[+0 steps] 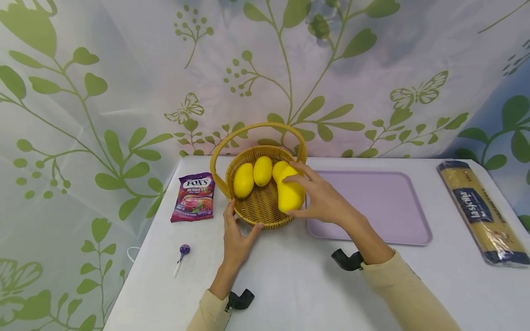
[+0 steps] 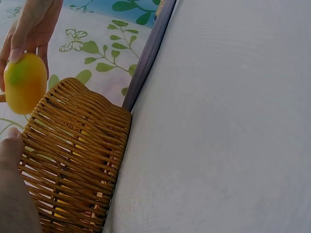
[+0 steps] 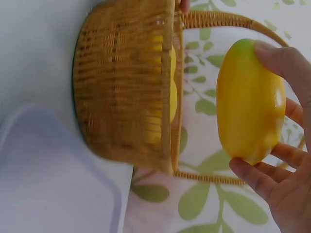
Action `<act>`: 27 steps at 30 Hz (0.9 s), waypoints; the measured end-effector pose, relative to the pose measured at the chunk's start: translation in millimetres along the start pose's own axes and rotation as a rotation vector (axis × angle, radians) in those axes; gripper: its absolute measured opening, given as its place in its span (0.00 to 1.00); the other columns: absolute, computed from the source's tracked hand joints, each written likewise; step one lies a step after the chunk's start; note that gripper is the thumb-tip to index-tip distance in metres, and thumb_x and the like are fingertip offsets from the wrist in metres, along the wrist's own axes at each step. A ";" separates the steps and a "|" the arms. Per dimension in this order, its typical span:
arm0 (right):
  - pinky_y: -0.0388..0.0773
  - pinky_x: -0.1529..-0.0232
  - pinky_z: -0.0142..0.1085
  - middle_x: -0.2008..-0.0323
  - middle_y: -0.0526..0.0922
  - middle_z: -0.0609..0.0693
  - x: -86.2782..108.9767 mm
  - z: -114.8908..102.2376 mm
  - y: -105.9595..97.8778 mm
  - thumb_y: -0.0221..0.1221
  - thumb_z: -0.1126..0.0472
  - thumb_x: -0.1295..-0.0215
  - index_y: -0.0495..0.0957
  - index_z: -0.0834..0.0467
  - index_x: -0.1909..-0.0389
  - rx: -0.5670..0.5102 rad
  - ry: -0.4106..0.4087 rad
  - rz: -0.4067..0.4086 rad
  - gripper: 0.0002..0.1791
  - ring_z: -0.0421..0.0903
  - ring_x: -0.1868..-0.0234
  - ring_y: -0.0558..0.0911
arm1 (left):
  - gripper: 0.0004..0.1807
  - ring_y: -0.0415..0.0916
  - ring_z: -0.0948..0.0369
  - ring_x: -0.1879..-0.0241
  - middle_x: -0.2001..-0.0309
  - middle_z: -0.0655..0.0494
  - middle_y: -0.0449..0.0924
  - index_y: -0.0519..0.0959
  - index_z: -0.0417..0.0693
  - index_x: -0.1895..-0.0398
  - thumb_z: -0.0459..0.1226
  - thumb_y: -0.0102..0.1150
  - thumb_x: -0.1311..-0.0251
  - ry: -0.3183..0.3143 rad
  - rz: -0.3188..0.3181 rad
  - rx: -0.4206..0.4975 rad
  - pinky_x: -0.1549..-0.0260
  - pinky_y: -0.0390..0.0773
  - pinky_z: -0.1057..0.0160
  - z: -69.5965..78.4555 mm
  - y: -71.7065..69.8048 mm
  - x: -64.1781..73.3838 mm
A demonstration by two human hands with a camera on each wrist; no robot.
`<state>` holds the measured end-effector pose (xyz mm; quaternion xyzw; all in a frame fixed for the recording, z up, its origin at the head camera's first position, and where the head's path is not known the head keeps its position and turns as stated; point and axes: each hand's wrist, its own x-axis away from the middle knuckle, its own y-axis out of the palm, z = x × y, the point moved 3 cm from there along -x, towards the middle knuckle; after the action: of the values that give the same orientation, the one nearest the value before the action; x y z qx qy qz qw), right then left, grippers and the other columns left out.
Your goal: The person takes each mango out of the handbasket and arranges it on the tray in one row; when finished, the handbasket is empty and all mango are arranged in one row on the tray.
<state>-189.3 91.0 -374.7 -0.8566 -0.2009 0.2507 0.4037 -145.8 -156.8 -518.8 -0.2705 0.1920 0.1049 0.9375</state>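
Observation:
My right hand (image 1: 320, 197) grips a yellow mango (image 1: 291, 195) above the right side of a wicker basket (image 1: 265, 225). In the right wrist view the held mango (image 3: 250, 102) has a green tip, with thumb and fingers around its ends. Two mangoes lie at the basket's left and back, a left mango (image 1: 243, 180) and a back mango (image 1: 262, 171); another mango (image 1: 279, 169) is partly hidden behind the held one. My left hand (image 1: 238, 241) touches the basket's front left rim, thumb and fingers spread apart. Its thumb (image 2: 12, 155) lies against the wicker rim in the left wrist view.
A purple candy bag (image 1: 193, 197) lies left of the basket, with a lollipop (image 1: 184, 250) in front of it. To the right is a lilac tray (image 1: 372, 207), then a pack of spaghetti (image 1: 482, 211). The basket's tall handle (image 1: 258, 125) arches over its back.

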 end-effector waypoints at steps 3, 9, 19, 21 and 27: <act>0.74 0.42 0.57 0.25 0.55 0.53 6.3 7.0 -6.8 0.77 0.52 0.55 0.73 0.49 0.39 0.001 0.001 0.009 0.39 0.61 0.30 0.65 | 0.53 0.58 0.50 0.29 0.26 0.45 0.53 0.48 0.44 0.24 0.49 0.70 0.46 0.001 0.003 -0.002 0.42 0.71 0.43 -0.3 -0.7 -0.3; 0.74 0.42 0.58 0.25 0.55 0.53 19.1 23.3 -17.5 0.77 0.53 0.56 0.72 0.48 0.39 0.001 0.026 0.010 0.40 0.62 0.31 0.65 | 0.53 0.58 0.51 0.30 0.26 0.46 0.53 0.48 0.44 0.24 0.48 0.70 0.46 0.000 0.007 0.004 0.42 0.71 0.44 -0.7 -1.7 -0.4; 0.71 0.41 0.62 0.25 0.56 0.55 36.5 74.1 -15.1 0.77 0.54 0.56 0.72 0.50 0.40 -0.012 0.084 0.018 0.40 0.65 0.32 0.65 | 0.53 0.59 0.49 0.30 0.26 0.44 0.53 0.48 0.44 0.23 0.48 0.70 0.45 0.011 0.006 0.011 0.43 0.72 0.43 -1.0 -1.7 -1.1; 0.70 0.41 0.63 0.25 0.56 0.56 38.4 85.8 -11.4 0.77 0.54 0.56 0.72 0.50 0.40 -0.017 0.107 0.007 0.39 0.66 0.31 0.64 | 0.53 0.59 0.49 0.30 0.26 0.43 0.53 0.48 0.44 0.23 0.48 0.70 0.45 0.011 0.006 0.013 0.43 0.72 0.43 -0.9 -1.7 -0.9; 0.68 0.40 0.64 0.26 0.55 0.59 41.5 112.9 0.0 0.76 0.53 0.53 0.70 0.52 0.39 -0.021 0.174 -0.047 0.40 0.67 0.32 0.64 | 0.53 0.59 0.50 0.30 0.25 0.46 0.52 0.48 0.45 0.23 0.48 0.70 0.45 0.019 0.004 0.007 0.43 0.72 0.43 -0.7 -0.7 0.5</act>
<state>-223.2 180.5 -447.7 -0.8745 -0.1876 0.1634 0.4163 -145.4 -157.7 -519.2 -0.2675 0.2019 0.1036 0.9364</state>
